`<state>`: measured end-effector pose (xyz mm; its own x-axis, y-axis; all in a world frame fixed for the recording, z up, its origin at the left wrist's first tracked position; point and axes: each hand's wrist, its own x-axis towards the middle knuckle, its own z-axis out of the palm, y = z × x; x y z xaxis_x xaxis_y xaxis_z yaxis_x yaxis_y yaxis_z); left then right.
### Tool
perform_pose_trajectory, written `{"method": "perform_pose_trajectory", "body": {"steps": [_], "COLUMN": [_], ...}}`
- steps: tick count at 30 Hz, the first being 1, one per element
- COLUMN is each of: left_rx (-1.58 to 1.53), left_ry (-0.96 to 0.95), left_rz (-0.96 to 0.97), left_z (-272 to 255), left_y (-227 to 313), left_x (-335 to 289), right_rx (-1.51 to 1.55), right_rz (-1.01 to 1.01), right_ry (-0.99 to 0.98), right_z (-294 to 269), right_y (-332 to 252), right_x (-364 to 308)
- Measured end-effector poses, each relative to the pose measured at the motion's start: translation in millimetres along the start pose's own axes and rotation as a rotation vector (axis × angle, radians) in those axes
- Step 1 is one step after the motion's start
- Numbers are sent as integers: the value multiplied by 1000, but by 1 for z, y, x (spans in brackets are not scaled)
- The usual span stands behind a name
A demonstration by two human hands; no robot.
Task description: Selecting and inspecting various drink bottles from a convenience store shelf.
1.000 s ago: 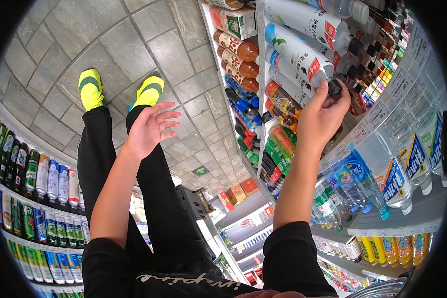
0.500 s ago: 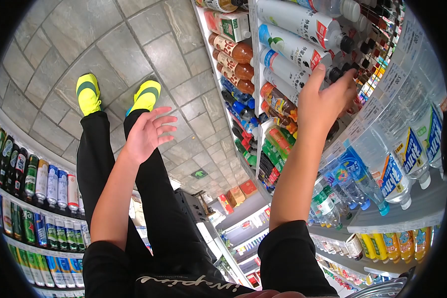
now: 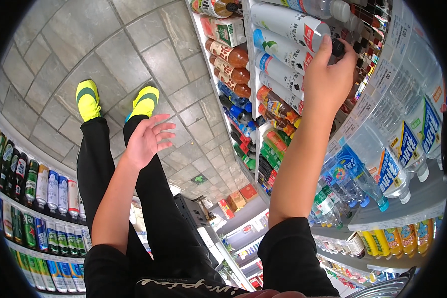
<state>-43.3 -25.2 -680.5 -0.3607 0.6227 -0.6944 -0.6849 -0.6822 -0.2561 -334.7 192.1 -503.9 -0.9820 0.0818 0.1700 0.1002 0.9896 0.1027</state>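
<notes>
Lighting: bright, even, shadows faint on the tiled floor (image 3: 134,44). Glare: soft sheen on clear bottles (image 3: 407,144) right of the fingers (image 3: 328,47). Distortion: strong fisheye bending (black rim all round). Focus: sharp centrally, softer near edges.

Top right shelf: white bottles (image 3: 283,22) lying in a row, with red, blue and green label patches; right hand (image 3: 328,82) closed on a dark bottle cap (image 3: 338,47) there. Just left: a white and green carton (image 3: 228,31) above brown bottles (image 3: 228,57) with pale labels. Lower right: clear water bottles (image 3: 407,144) wrapped in blue and white labels, with yellow bottles (image 3: 392,241) beneath. Along shelf edges: small white price tags (image 3: 390,64). Lower left: upright cans (image 3: 49,191) in green, blue, white and red. On the floor: a small green sign (image 3: 199,179).
</notes>
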Motion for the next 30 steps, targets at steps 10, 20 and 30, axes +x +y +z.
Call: {"method": "perform_pose_trajectory", "body": {"steps": [10, 20, 30], "left_rx": [-18, -309, -179], "left_ry": [-2, -20, -45], "left_rz": [10, 71, -26], "left_z": [-2, 12, -11], "left_y": [2, 12, -1], "left_x": [-1, -1, -7], "right_rx": [159, 532, 725], "right_rz": [-135, -337, -244], "right_ry": [93, -458, -649], "right_z": [-30, -60, -89], "right_y": [-20, -43, -41], "right_x": [-62, -193, -226]}}
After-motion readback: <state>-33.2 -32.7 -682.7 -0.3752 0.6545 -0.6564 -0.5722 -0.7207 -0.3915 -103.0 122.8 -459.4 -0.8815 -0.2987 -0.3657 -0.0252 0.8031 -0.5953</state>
